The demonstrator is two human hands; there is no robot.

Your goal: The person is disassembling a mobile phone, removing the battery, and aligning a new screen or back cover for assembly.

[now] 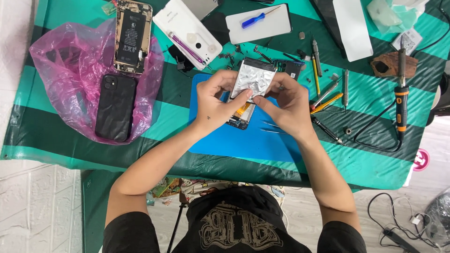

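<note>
Both my hands hold an opened phone (253, 80) above a blue work mat (248, 136); a crinkled silver foil sheet covers its inside. My left hand (216, 100) grips the phone's left edge, thumb pressed on the foil's lower corner. On the right edge, my right hand (286, 105) pinches with thumb and fingers. The phone's lower end, with an orange part showing, sticks out beneath my left palm. Tweezers (273, 126) lie on the mat under my right hand.
A pink plastic bag (65, 70) at left carries a black phone (116, 107) and an opened phone showing its battery (132, 36). Two white phone backs hold a purple tool (186, 47) and a blue screwdriver (255, 18). Screwdrivers (328, 93) and a soldering iron (401, 103) lie right.
</note>
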